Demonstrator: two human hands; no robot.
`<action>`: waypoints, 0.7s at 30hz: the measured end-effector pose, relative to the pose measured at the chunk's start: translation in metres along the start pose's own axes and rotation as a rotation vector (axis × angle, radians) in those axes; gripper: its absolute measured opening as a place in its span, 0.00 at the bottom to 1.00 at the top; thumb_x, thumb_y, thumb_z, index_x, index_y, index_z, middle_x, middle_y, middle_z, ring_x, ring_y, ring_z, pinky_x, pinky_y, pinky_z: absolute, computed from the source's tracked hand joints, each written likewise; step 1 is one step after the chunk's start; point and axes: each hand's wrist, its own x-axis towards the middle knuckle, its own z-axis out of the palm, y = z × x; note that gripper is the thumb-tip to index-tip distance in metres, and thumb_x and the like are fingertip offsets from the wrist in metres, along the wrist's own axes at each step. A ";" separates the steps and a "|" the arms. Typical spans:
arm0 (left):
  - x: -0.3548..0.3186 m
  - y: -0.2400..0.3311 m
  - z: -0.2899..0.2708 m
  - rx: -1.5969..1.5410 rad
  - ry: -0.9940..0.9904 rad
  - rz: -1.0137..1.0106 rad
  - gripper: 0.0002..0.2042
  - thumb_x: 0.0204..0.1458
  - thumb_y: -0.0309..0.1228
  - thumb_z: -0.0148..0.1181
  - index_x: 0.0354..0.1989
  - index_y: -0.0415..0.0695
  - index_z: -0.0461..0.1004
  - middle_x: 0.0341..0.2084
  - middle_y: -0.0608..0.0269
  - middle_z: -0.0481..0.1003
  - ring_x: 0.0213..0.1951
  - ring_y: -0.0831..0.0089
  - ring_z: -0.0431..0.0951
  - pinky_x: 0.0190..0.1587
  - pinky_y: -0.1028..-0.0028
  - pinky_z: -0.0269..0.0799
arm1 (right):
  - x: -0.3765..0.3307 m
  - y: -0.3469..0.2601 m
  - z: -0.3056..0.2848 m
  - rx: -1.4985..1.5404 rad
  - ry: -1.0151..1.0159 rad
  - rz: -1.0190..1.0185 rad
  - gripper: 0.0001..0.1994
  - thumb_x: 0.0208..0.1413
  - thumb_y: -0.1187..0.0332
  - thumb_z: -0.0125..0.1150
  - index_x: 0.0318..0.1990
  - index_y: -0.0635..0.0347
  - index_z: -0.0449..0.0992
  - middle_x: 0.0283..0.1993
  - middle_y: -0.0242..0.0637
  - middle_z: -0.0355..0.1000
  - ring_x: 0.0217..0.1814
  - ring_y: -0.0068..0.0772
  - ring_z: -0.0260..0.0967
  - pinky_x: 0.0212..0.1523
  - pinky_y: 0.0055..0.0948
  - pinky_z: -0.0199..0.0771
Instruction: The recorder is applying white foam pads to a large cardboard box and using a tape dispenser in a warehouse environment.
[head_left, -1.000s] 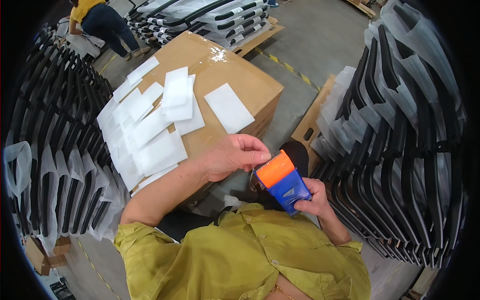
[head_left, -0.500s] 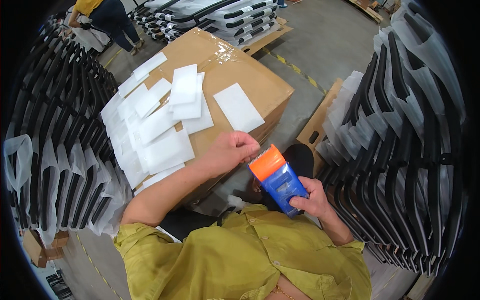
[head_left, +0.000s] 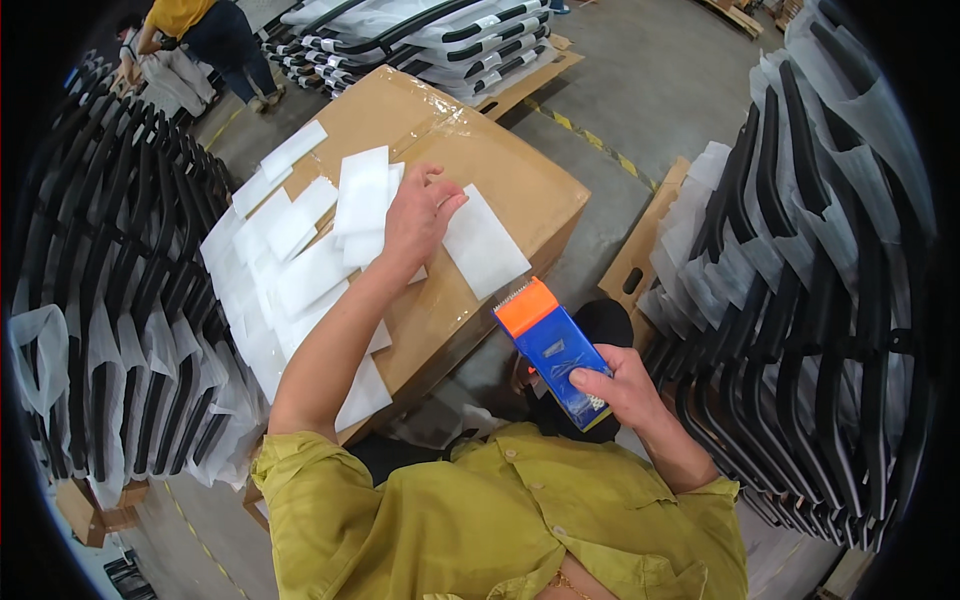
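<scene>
In my right hand is a blue and orange handheld tape dispenser, its toothed edge pointing up toward the box. My right hand wraps its lower end, thumb across the top face. My left hand reaches over a large cardboard box, thumb and finger pinched near the edge of a single white foam sheet. Whatever lies between those fingertips is too small to make out. Beside and under that hand spreads a loose pile of white foam sheets, overlapping on the box's left part.
Stacks of black curved tubes in white wrap stand on my left and right. Another wrapped stack lies beyond the box. A person in a yellow top stands at the far left, with another person beyond.
My left hand has left the dispenser's toothed edge and moved up and left over the sheets. The dispenser stays in my right hand, shifted only slightly.
</scene>
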 end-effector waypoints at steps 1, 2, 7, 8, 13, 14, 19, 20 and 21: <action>0.000 -0.006 0.005 0.021 -0.003 0.008 0.06 0.42 0.32 0.60 0.27 0.45 0.74 0.41 0.57 0.65 0.35 0.65 0.69 0.35 0.72 0.67 | 0.004 0.003 -0.001 0.021 -0.005 0.014 0.18 0.46 0.59 0.60 0.34 0.69 0.72 0.27 0.33 0.71 0.27 0.16 0.65 0.29 0.17 0.65; 0.000 -0.009 0.009 0.020 -0.007 0.008 0.06 0.42 0.32 0.60 0.27 0.45 0.74 0.41 0.57 0.65 0.35 0.65 0.69 0.35 0.72 0.67 | 0.006 0.004 -0.002 0.024 -0.003 0.016 0.18 0.46 0.59 0.60 0.34 0.69 0.72 0.27 0.33 0.71 0.27 0.16 0.65 0.29 0.17 0.65; -0.015 -0.016 0.024 0.464 0.148 0.022 0.09 0.40 0.30 0.61 0.30 0.41 0.72 0.43 0.55 0.64 0.38 0.64 0.68 0.36 0.70 0.66 | 0.016 0.015 -0.004 0.059 -0.003 0.096 0.19 0.46 0.59 0.60 0.34 0.70 0.72 0.28 0.33 0.71 0.28 0.17 0.65 0.29 0.17 0.65; -0.013 -0.013 0.020 0.469 0.146 0.018 0.09 0.40 0.30 0.61 0.30 0.41 0.72 0.43 0.55 0.64 0.38 0.64 0.68 0.36 0.70 0.66 | 0.017 0.018 -0.004 0.061 -0.009 0.099 0.19 0.46 0.59 0.60 0.34 0.70 0.72 0.28 0.33 0.71 0.28 0.17 0.65 0.29 0.17 0.65; -0.028 0.031 -0.021 -0.208 -0.015 -0.302 0.13 0.50 0.37 0.51 0.38 0.39 0.67 0.27 0.58 0.71 0.29 0.67 0.71 0.29 0.72 0.66 | 0.012 0.018 -0.009 0.135 -0.039 0.119 0.19 0.47 0.60 0.60 0.38 0.71 0.72 0.33 0.35 0.71 0.30 0.18 0.66 0.32 0.18 0.65; -0.046 0.038 -0.032 -0.452 -0.148 -0.560 0.16 0.52 0.40 0.47 0.39 0.38 0.66 0.24 0.58 0.72 0.27 0.68 0.72 0.28 0.73 0.67 | 0.010 0.019 -0.009 0.138 -0.037 0.130 0.19 0.47 0.60 0.60 0.38 0.71 0.72 0.33 0.35 0.71 0.30 0.18 0.66 0.32 0.18 0.65; -0.119 0.072 -0.018 -1.051 -0.563 -1.329 0.29 0.51 0.54 0.42 0.44 0.35 0.63 0.33 0.54 0.72 0.34 0.71 0.74 0.38 0.76 0.69 | -0.003 0.021 -0.010 0.130 -0.093 0.122 0.19 0.47 0.61 0.59 0.39 0.71 0.72 0.36 0.36 0.72 0.34 0.20 0.66 0.36 0.19 0.66; -0.122 0.075 -0.007 -1.139 -0.554 -1.377 0.29 0.50 0.54 0.44 0.45 0.36 0.62 0.35 0.54 0.71 0.36 0.71 0.73 0.40 0.75 0.68 | -0.007 0.021 -0.010 0.130 -0.089 0.097 0.19 0.47 0.61 0.59 0.39 0.70 0.72 0.36 0.36 0.71 0.35 0.20 0.67 0.37 0.19 0.66; -0.123 0.075 0.005 -1.144 -0.546 -1.378 0.29 0.50 0.54 0.44 0.45 0.36 0.62 0.35 0.54 0.71 0.36 0.71 0.73 0.40 0.75 0.68 | -0.010 0.022 -0.008 0.124 -0.095 0.098 0.19 0.47 0.61 0.59 0.39 0.70 0.72 0.36 0.36 0.71 0.35 0.20 0.67 0.37 0.19 0.66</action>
